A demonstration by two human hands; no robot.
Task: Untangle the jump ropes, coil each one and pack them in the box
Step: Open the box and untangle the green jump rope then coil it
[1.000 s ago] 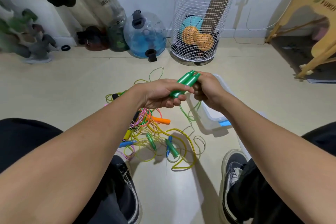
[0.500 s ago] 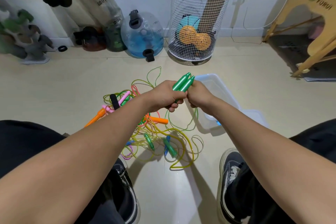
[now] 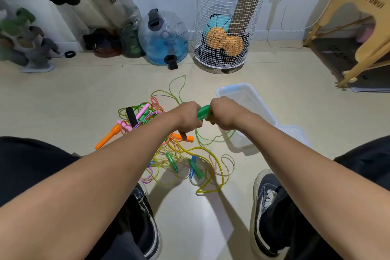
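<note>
My left hand (image 3: 188, 116) and my right hand (image 3: 224, 113) meet above the floor, both closed around a pair of green jump-rope handles (image 3: 203, 112). Only a short green stretch shows between the fists. Their thin green rope (image 3: 207, 140) hangs down in loops toward the floor. Below and to the left lies a tangled pile of jump ropes (image 3: 168, 150) with yellow, pink and green cords, orange handles (image 3: 107, 137), pink handles (image 3: 137, 117) and small green and blue handles. The clear plastic box (image 3: 256, 99) stands open just right of my hands.
A white wire basket (image 3: 228, 19) with balls, a blue water jug (image 3: 165, 40) and dark bottles line the back wall. A wooden stool (image 3: 367, 34) stands at the far right. My two black shoes (image 3: 268, 211) rest on the tiled floor near the pile.
Both hands have dropped lower and closed further over the green handles, so less of them shows. The camera has tilted, bringing the box and more of the pile into view.
</note>
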